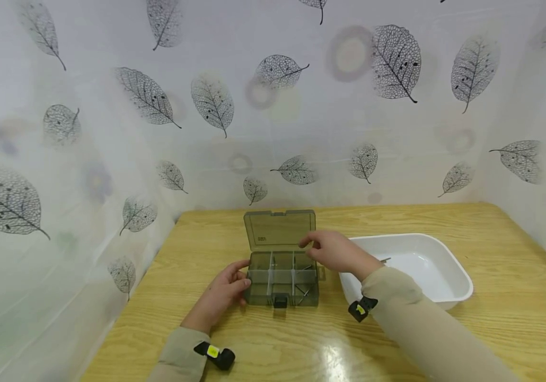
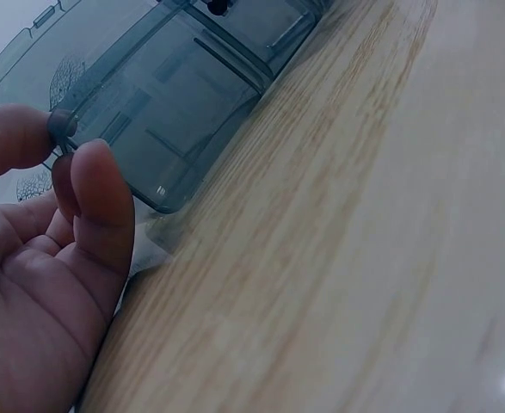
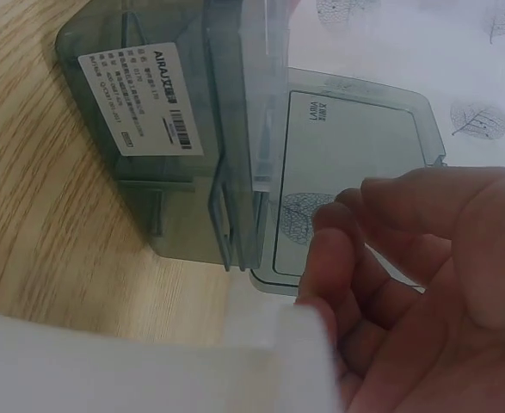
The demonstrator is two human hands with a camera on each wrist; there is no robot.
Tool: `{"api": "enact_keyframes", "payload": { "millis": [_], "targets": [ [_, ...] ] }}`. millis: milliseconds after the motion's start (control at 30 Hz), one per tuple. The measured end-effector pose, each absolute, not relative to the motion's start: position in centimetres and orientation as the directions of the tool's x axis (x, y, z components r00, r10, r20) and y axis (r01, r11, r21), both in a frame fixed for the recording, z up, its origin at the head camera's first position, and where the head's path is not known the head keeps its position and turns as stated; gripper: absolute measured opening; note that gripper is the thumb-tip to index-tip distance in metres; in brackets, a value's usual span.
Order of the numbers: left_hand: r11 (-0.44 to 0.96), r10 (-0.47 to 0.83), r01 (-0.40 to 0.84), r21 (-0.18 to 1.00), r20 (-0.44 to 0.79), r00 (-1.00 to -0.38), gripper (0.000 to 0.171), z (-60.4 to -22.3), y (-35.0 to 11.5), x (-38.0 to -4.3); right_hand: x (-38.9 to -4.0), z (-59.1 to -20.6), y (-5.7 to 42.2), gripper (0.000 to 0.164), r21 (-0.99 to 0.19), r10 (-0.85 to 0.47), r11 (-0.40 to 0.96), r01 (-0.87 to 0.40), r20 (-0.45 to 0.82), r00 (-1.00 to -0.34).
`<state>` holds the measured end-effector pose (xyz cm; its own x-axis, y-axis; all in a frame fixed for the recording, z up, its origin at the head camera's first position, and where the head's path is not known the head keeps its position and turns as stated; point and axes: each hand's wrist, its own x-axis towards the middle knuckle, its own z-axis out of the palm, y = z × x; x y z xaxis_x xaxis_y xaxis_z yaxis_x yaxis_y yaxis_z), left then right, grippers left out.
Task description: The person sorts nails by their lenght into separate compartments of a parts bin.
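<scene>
Straight to the middle of the worktop (image 1: 263, 345): one smoky translucent organizer box (image 1: 260, 298), lid (image 1: 273, 228) tipped up at the back, split inside into six compartments (image 1: 281, 277). Gripping its left end with the left hand (image 1: 225, 289), thumb nearer the front, index finger farther back, a narrow hold right at the edge, plain to see from the left wrist too.

Across to the right hand (image 1: 334, 249), up over the back right compartment, just in front of the raised lid. Fingers curled, tips drawn in near the thumb; cannot tell, even from the right wrist, whether pinching anything small.

Down in the front right compartment, thin metal pieces (image 1: 304, 292) lying crossed, with another slim one in the compartment behind. At the box's front, a dark latch (image 1: 280, 301); on its outside, a white label (image 3: 140, 99) printed AIRAJ.

Just beside on the right, partly under the right sleeve (image 1: 392, 286), a white plastic tray (image 1: 421, 265), round-cornered, with a slim metal rod (image 1: 386, 260) peeking out. On both wrists, black straps (image 1: 201, 348) with yellow patches. All round behind, pale sheeting (image 1: 301, 127) printed with skeleton leaves.
</scene>
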<state>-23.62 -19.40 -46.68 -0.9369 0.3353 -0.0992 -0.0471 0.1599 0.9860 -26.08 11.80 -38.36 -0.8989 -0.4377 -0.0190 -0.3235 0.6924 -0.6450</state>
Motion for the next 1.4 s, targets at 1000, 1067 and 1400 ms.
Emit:
{"api": "enact_keyframes", "payload": {
  "millis": [1000,1067,1400],
  "targets": [
    [0.163,0.331,-0.061,0.985,-0.113,-0.937,0.058,-47.1,-19.4,-23.7,-22.6,-39.0,23.1,0.025,-0.693,-0.452,0.661,-0.287,-0.062,-0.89],
    [0.162,0.329,-0.062,0.985,-0.113,-0.938,0.058,-47.1,-19.4,-23.7,-22.6,-39.3,24.1,0.024,-0.669,-0.447,0.681,-0.298,-0.059,-0.892],
    [0.173,0.327,-0.068,0.983,-0.122,-0.937,0.058,-46.9,-19.4,-23.6,-22.6,-41.0,27.8,0.023,-0.569,-0.488,0.737,-0.364,-0.076,-0.869]
  ]
}}
